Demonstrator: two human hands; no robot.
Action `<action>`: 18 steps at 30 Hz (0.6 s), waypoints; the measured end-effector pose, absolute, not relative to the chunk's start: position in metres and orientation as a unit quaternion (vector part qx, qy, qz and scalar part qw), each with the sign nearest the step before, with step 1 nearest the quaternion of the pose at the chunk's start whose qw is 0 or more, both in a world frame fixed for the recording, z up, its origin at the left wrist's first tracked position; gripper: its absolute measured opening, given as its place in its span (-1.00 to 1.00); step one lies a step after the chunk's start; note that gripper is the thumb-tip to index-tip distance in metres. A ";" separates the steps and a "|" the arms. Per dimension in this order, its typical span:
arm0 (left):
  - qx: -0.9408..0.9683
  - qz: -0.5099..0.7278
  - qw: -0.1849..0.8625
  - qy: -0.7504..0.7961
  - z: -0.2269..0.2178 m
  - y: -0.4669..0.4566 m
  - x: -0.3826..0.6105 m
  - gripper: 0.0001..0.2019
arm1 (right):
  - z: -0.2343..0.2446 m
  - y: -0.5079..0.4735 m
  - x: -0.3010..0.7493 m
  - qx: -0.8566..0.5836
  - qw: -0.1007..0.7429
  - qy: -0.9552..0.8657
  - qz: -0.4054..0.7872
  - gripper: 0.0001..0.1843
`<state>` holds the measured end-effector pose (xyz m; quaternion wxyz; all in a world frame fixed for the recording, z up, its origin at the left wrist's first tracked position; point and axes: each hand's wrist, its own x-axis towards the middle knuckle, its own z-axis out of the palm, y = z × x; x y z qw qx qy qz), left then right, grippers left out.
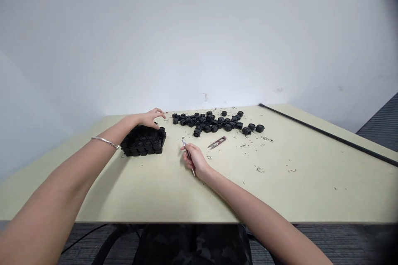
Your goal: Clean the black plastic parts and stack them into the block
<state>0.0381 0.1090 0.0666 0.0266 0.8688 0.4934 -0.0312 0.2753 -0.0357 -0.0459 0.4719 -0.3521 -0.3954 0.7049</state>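
My left hand (pixel 151 117) reaches over the far edge of a stacked block of black parts (pixel 143 140), fingers apart and thumb close to its top right corner. Nothing shows between those fingers, and whether the thumb touches a part I cannot tell. In my right hand (pixel 196 160), closed low above the table, is a slim silver pen-like tool (pixel 184 142) with its tip pointing away from me. To the right of that hand lies a pair of thread snips (pixel 217 143) with dark red handles. Beyond it spreads a loose pile of small black ring-topped parts (pixel 207 122).
Thin black trimmings (pixel 259 169) are scattered over the right half of the pale table (pixel 155 190). A long black rod (pixel 326 132) lies slantwise at the right side. Behind the table rises a white wall (pixel 199 41).
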 end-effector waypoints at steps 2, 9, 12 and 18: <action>0.880 0.005 0.022 0.474 0.063 0.110 0.058 -0.44 | -0.047 -0.034 0.276 -0.349 0.494 -0.370 0.705 -0.87; 0.925 0.032 0.062 0.374 0.006 0.105 0.157 -0.54 | -0.046 -0.024 0.283 -0.340 0.547 -0.250 0.723 -0.90; 0.911 0.045 0.039 0.409 -0.019 0.101 0.183 -0.58 | -0.044 -0.022 0.287 -0.340 0.563 -0.197 0.727 -0.90; 0.877 0.170 0.063 0.445 -0.037 0.088 0.190 -0.78 | -0.042 -0.015 0.291 -0.323 0.590 -0.141 0.727 -0.84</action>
